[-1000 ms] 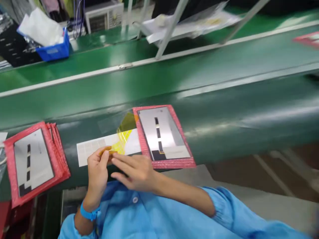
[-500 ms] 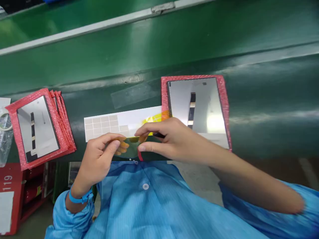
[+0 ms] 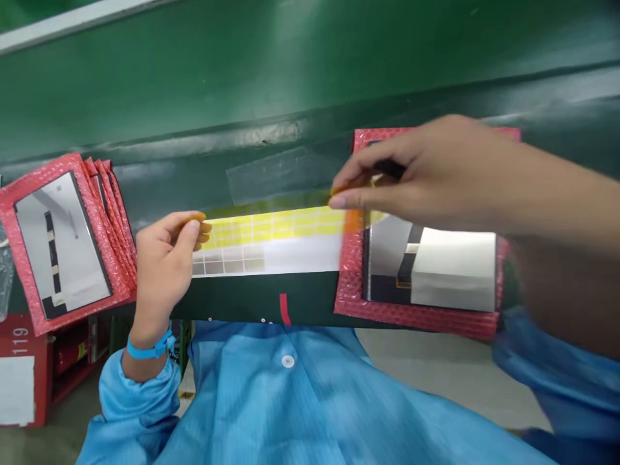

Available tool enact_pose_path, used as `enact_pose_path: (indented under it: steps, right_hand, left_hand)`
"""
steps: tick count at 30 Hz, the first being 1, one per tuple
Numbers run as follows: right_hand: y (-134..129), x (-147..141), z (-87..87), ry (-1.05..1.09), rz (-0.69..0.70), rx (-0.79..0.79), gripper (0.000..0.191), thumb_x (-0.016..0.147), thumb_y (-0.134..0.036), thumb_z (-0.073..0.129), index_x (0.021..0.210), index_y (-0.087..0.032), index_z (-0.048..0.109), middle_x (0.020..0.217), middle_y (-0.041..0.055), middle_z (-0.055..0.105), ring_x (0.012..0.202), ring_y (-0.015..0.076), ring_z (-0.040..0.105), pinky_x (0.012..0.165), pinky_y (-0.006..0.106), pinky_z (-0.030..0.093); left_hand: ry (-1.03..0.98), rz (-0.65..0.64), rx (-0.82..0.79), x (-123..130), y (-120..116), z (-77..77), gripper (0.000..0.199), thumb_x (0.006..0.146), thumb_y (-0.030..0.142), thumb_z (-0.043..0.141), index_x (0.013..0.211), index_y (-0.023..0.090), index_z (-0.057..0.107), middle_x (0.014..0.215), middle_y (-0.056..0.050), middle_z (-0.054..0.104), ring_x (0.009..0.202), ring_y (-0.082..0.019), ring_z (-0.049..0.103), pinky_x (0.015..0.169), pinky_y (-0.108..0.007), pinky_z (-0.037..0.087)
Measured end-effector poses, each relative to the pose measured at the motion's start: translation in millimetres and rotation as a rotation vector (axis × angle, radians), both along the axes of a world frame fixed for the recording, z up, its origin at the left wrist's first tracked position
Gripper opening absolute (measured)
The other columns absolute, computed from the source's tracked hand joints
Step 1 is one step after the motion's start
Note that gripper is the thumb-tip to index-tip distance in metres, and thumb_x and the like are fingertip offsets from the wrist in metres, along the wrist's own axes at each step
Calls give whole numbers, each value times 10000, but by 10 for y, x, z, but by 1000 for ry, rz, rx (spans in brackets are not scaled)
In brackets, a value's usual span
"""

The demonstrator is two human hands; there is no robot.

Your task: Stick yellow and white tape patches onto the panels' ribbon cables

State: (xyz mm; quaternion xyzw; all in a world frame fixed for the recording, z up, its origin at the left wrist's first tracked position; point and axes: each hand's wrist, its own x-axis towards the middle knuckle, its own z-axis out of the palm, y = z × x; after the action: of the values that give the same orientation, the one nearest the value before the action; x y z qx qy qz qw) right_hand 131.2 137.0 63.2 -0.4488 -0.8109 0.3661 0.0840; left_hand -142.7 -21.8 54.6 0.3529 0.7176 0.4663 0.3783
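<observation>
Over the far half of the white sheet, you hold a strip of see-through yellow film, drawn out lengthwise between your two hands, and whether it touches the sheet you cannot tell from this angle. Your left hand is at the left end of the sheet, thumb and fingers pinching the film's left end, with a blue wristband below it. Your right hand, slightly blurred, is past the sheet's right end, its thumb and fingers pinching the film toward the other end, and a dark patch shows among those fingers, too unclear to name. Small grey rectangles fill the near left part of the sheet. Just right of the sheet, partly under your right hand and arm, a mirror-like panel lies on a pink bubble-wrap bag. Well left of the sheet is a stack of pink bubble-wrap bags with a similar panel on top. Beyond the sheet a clear strip lies flat on the green counter, and on the near side of the sheet a short red strip sits by the counter's edge
</observation>
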Motion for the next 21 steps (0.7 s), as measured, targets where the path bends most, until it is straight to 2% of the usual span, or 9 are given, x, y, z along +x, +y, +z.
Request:
enact_pose_path:
  steps: [2,3,5,8,11,15,17,19,21]
  right_hand:
    - [201,-145,-14,-78,5,14,213,853,-415,897,775,-258,776,603,-15,595,589,197,582,604,345,407]
    - [291,-228,-14,-116,9,3,136,853,-281,889,781,-257,775,622,-17,610,608,193,582,633,353,420]
    - [441,-400,-22,-132,-5,-7,163,849,-159,869,771,-254,761,657,-18,640,617,182,567,672,366,436]
    - [587,-623,-121,-118,-10,-14,212,840,-175,902,730,-253,738,680,-19,667,623,167,569,677,359,441]
    - [644,-774,-325,-114,-39,34,267,747,-158,964,668,-249,725,642,-29,653,620,155,582,639,342,420]
    - [621,-833,-523,-96,-51,172,230,732,-198,981,728,-262,759,680,-11,663,659,210,603,638,370,439]
    - [579,-797,-506,-114,-58,220,234,746,-264,987,894,-279,806,771,14,694,763,278,644,705,422,501]
    - [511,-734,-409,-72,-91,262,382,745,-292,992,1079,-282,806,887,35,721,886,335,664,826,494,540]
    - [397,-671,-253,60,-146,291,378,778,-264,963,1113,-253,789,952,43,730,906,323,662,893,507,529]
  left_hand:
    - [128,23,6,-70,164,-51,149,934,259,717,992,182,831,906,-25,823,829,-162,772,731,-238,594]
    - [192,32,12,-111,240,-72,148,925,257,717,980,186,835,915,-24,824,847,-168,767,735,-244,580]
    - [309,45,20,-201,369,-110,146,917,265,718,965,201,840,924,-17,824,872,-179,759,751,-260,562]
    - [463,65,5,-336,507,-169,140,911,266,714,966,219,834,919,-5,819,865,-193,752,771,-292,562]
    - [616,73,-36,-428,593,-236,165,916,264,700,1017,210,819,974,-15,818,905,-211,759,840,-338,578]
    - [803,77,-163,-465,650,-307,213,913,285,704,1082,209,809,1017,-39,818,954,-264,758,917,-430,560]
    - [849,71,-204,-473,665,-325,225,912,265,690,1101,214,802,1049,-69,816,980,-297,755,948,-475,544]
    - [844,58,-226,-481,676,-326,234,917,257,683,1122,214,789,1079,-99,806,1021,-326,746,984,-516,526]
    - [869,70,-226,-457,672,-299,308,911,263,711,1211,207,754,1183,-116,773,1159,-362,698,1063,-560,482]
